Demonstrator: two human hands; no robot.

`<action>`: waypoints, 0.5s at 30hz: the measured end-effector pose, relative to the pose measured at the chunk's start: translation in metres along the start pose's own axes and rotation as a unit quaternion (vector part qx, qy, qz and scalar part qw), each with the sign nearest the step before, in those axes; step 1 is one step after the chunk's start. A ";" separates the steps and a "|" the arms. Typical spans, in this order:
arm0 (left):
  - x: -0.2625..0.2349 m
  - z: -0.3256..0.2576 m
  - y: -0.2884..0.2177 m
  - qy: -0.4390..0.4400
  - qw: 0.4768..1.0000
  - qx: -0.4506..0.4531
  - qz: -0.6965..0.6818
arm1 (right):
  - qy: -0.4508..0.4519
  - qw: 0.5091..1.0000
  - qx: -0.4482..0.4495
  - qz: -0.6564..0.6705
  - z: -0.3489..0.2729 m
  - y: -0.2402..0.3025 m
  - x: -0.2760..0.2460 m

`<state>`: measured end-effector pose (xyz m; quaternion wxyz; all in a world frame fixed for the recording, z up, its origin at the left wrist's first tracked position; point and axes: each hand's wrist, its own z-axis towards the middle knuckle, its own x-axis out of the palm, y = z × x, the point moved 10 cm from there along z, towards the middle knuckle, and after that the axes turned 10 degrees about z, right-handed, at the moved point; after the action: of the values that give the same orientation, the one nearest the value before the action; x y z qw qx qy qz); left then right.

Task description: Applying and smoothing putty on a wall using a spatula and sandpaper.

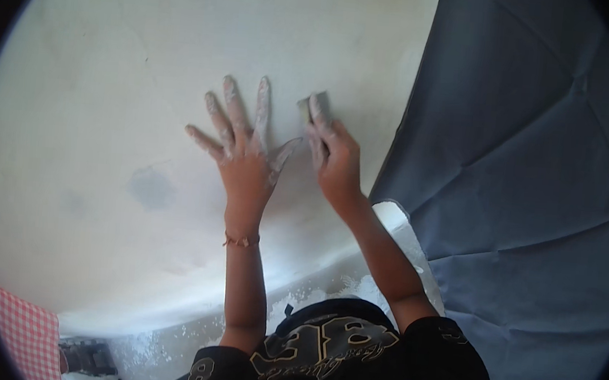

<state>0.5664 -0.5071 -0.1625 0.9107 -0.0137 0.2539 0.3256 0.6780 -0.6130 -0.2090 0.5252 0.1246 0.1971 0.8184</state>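
My left hand [246,163] lies flat on a pale, whitish wall [109,100], its fingers spread wide and coated with white dust. A thin reddish band [242,242] circles that wrist. Just to the right, my right hand [342,161] grips a small greyish-green sanding pad [302,109] and presses it to the same surface. The index finger stretches along the pad's back, and whitish powder covers the fingers there too. Part of the pad is hidden behind them, so its full shape cannot be made out.
A large dark grey cloth [513,208] hangs along the right, overlapping the wall's edge. A white-edged panel [412,246] stands by my right forearm. White powder speckles the grey floor [159,358]. Pink checked cloth [28,329] and a dark object [90,358] sit at lower left.
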 end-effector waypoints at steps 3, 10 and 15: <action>0.008 -0.009 0.013 0.042 0.997 0.014 0.060 | 0.009 0.998 0.063 -0.017 0.015 -0.003 -0.001; 0.021 0.001 -0.005 0.049 0.997 -0.002 0.066 | 0.005 0.999 0.051 -0.012 0.003 -0.028 -0.007; 0.014 -0.008 0.005 0.053 0.996 0.001 0.067 | 0.026 0.999 0.036 0.012 0.027 -0.007 -0.003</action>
<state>0.5691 -0.4969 -0.1748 0.8722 -0.0133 0.3020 0.3846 0.6962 -0.6079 -0.1883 0.5051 0.1242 0.2388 0.8200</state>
